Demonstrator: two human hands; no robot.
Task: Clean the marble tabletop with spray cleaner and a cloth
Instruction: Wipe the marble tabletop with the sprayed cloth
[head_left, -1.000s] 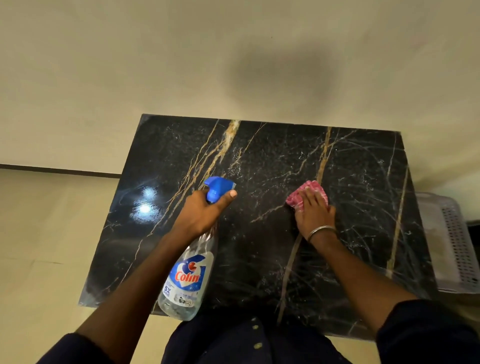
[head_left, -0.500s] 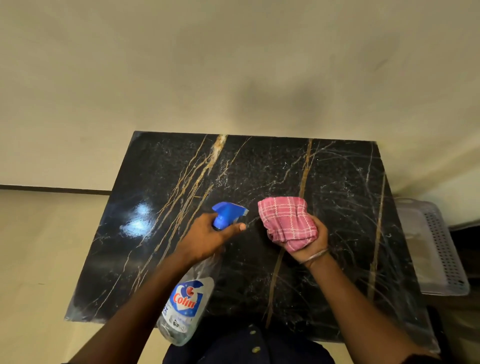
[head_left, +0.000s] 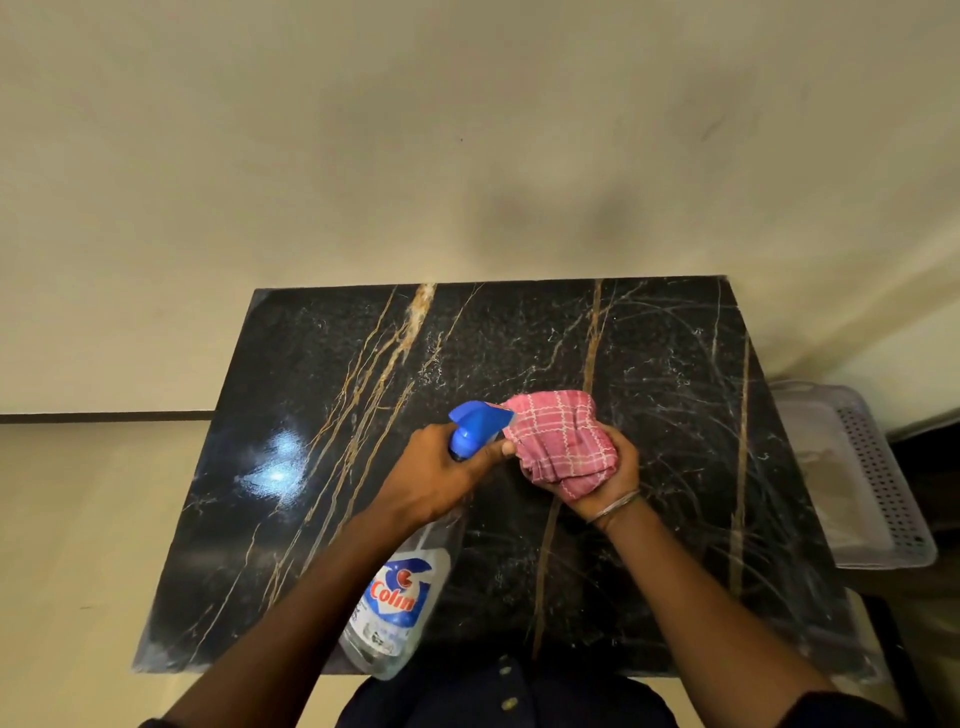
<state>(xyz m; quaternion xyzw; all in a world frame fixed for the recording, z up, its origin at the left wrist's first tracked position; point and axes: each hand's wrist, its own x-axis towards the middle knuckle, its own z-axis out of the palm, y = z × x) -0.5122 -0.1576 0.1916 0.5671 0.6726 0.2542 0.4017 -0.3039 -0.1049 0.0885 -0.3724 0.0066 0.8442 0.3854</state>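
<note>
A black marble tabletop (head_left: 363, 519) with gold and white veins fills the middle of the view. My left hand (head_left: 441, 478) grips the neck of a clear spray bottle (head_left: 395, 608) with a blue trigger head; the nozzle touches a bunched pink checked cloth (head_left: 563, 441). My right hand (head_left: 608, 478) holds that cloth palm up, lifted above the marble just right of centre. A thin bangle sits on the right wrist.
A pale perforated plastic basket (head_left: 872, 483) stands beside the table's right edge. A cream wall runs behind the table, and cream floor lies to the left. My dark clothing shows at the table's near edge.
The right hand lifted the cloth off the marble and turned it palm up. The spray bottle's nozzle moved right until it met the cloth.
</note>
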